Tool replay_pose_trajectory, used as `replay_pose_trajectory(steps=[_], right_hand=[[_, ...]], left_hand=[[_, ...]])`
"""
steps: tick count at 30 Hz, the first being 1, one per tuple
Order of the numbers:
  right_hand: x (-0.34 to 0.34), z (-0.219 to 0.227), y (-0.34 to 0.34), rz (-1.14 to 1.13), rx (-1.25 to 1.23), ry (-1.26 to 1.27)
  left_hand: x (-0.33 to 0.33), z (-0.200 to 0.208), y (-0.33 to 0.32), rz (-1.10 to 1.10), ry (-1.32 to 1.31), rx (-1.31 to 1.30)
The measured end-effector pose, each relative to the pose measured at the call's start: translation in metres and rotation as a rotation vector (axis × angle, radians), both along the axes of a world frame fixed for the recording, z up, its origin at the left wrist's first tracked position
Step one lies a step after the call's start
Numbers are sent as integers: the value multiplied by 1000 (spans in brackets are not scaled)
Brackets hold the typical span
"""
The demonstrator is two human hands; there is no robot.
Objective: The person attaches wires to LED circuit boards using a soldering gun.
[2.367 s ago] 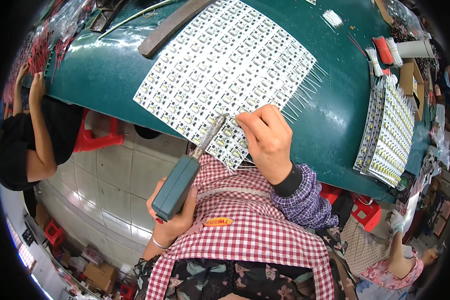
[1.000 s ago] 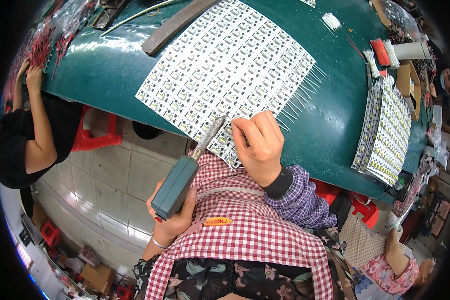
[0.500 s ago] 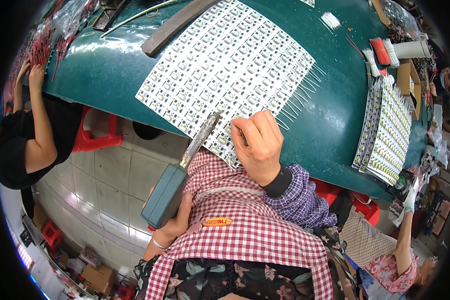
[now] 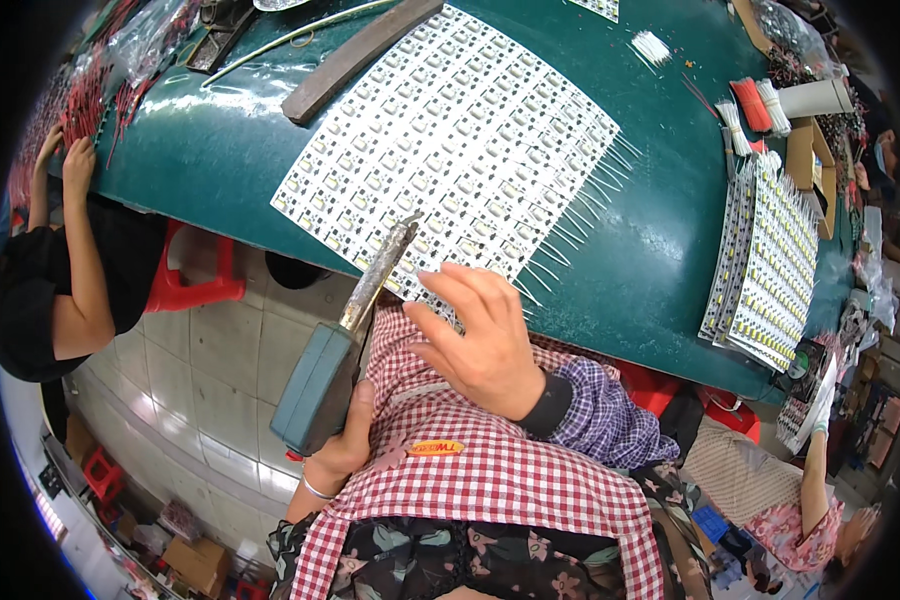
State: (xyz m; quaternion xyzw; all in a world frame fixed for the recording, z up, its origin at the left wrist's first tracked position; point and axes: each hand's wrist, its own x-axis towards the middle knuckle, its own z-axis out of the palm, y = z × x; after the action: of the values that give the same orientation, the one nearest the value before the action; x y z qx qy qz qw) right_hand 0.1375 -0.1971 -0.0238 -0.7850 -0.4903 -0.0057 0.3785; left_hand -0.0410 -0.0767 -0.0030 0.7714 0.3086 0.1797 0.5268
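Note:
My left hand (image 4: pixel 346 441) is closed around a soldering gun (image 4: pixel 315 388) with a blocky dark green body. Its long metal tip slants up over the near edge of a white circuit board panel (image 4: pixel 440 150). Rows of small components cover the panel, and thin white wires (image 4: pixel 570 225) stick out along its right side. Over the panel's near corner is my right hand (image 4: pixel 485 340), with its fingers spread and nothing visible held in them. It lies just right of the soldering gun's tip.
A dark bar (image 4: pixel 355 62) lies along the panel's far left edge. To the right, a stack of wired panels (image 4: pixel 770 270) sits near bundles of red and white wires (image 4: pixel 752 104). White wire pieces (image 4: pixel 651 47) lie farther back. Another person's hands (image 4: pixel 77 165) handle red wires at left.
My right hand has opened from a pinch and drawn back toward me and left. The soldering gun has shifted slightly left, its tip still over the panel.

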Motion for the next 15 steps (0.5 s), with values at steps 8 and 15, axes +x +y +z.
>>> replay_pose_trajectory(steps=[8, 15], right_hand=[[8, -11, -15, 33, -51, 36], [16, 11, -28, 92, 96, 236]], left_hand=[[9, -3, 17, 1, -159, 308], [34, 60, 69, 397, -179, 429]])
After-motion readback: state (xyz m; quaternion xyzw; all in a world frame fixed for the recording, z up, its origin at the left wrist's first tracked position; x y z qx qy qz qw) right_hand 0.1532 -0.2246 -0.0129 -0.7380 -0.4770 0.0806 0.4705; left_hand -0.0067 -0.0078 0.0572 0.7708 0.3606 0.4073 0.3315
